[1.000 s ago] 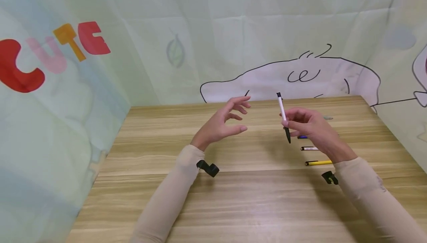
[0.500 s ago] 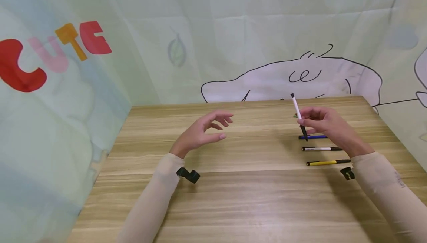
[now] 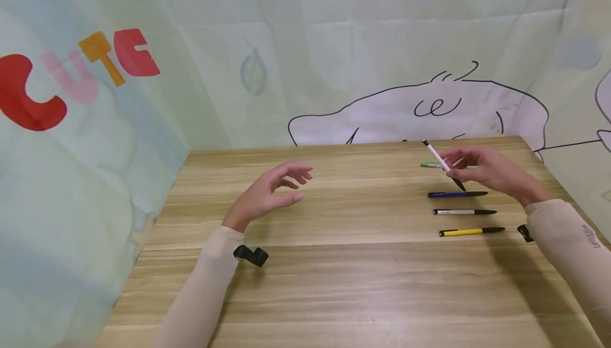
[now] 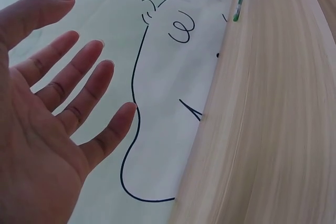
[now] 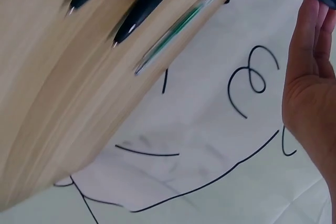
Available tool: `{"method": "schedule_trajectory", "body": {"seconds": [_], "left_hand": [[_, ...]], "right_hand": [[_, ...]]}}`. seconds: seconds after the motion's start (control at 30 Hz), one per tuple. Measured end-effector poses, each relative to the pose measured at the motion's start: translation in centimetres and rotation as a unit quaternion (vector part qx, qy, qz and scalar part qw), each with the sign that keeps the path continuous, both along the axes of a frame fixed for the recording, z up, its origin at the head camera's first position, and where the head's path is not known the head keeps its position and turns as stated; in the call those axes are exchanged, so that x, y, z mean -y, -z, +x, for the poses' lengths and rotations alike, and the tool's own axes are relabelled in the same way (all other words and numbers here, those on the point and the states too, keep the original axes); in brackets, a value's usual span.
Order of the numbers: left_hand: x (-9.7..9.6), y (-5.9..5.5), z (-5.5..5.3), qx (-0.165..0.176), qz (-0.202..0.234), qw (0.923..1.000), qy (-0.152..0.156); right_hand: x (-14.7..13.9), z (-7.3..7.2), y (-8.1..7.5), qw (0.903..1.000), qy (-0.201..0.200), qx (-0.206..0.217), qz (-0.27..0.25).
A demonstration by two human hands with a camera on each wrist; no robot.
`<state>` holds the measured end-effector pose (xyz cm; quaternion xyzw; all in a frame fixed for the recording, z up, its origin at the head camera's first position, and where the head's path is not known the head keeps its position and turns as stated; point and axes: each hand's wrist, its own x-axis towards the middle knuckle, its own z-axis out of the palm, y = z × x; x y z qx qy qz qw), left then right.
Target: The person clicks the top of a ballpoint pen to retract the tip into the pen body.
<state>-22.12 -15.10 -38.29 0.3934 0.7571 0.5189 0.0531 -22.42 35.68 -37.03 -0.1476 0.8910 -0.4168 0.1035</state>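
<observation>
My right hand pinches a white pen with a black grip between thumb and fingers. The pen is tilted, its black tip pointing down toward the table, above the row of pens. Behind it lies a clear pen with green ends, partly hidden by the hand. Nearer in the row come a blue pen, a second white pen and a yellow pen, all with black grips. My left hand hovers over the left-centre of the table, fingers loosely bent, holding nothing.
A wood-grain table spans the view. Its far edge meets a pale printed cloth backdrop, which also hangs along the left side. Each wrist wears a small black camera mount.
My right hand has moved right with the white pen, uncovering more of the row of pens. The pen leans over further. My left hand has drawn back to the left.
</observation>
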Motion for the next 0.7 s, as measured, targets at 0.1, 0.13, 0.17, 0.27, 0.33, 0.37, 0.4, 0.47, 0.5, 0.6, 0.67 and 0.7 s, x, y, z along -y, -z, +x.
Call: {"method": "schedule_trajectory", "body": {"seconds": [0.1, 0.13, 0.17, 0.27, 0.33, 0.37, 0.4, 0.47, 0.5, 0.6, 0.67, 0.7], "left_hand": [[0.5, 0.0, 0.2, 0.002, -0.008, 0.9999, -0.007], [0.6, 0.1, 0.2, 0.002, -0.010, 0.9999, -0.010], [0.8, 0.1, 0.3, 0.003, -0.011, 0.9999, -0.012], [1.3, 0.2, 0.4, 0.006, -0.011, 0.9998, -0.016], [1.5, 0.2, 0.6, 0.009, -0.008, 0.9998, -0.016], [1.6, 0.2, 0.7, 0.009, -0.008, 0.9998, -0.017], [1.7, 0.2, 0.7, 0.009, -0.009, 0.9998, -0.018], [1.9, 0.2, 0.8, 0.011, -0.008, 0.9998, -0.016], [2.0, 0.2, 0.8, 0.012, -0.007, 0.9998, -0.016], [2.2, 0.3, 0.9, 0.013, -0.006, 0.9998, -0.015], [2.3, 0.3, 0.9, 0.015, -0.003, 0.9998, -0.014], [2.3, 0.3, 0.9, 0.016, -0.002, 0.9998, -0.013]], "right_hand": [[-0.9, -0.6, 0.0, 0.9988, -0.035, -0.022, 0.027], [-1.3, -0.8, 0.0, 0.9980, -0.048, -0.027, 0.031], [-1.5, -1.0, 0.1, 0.9971, -0.060, -0.032, 0.034], [-2.2, -1.5, 0.2, 0.9944, -0.090, -0.040, 0.039], [-2.5, -1.9, 0.3, 0.9934, -0.101, -0.035, 0.042], [-2.7, -2.1, 0.4, 0.9931, -0.104, -0.031, 0.044], [-2.8, -2.2, 0.5, 0.9928, -0.107, -0.028, 0.046], [-3.0, -2.5, 0.6, 0.9923, -0.111, -0.022, 0.050], [-3.1, -2.7, 0.7, 0.9921, -0.113, -0.019, 0.051], [-3.4, -3.0, 1.0, 0.9916, -0.118, -0.009, 0.051], [-3.5, -3.3, 1.1, 0.9909, -0.124, 0.000, 0.052], [-3.6, -3.4, 1.2, 0.9903, -0.127, 0.003, 0.055]]}}
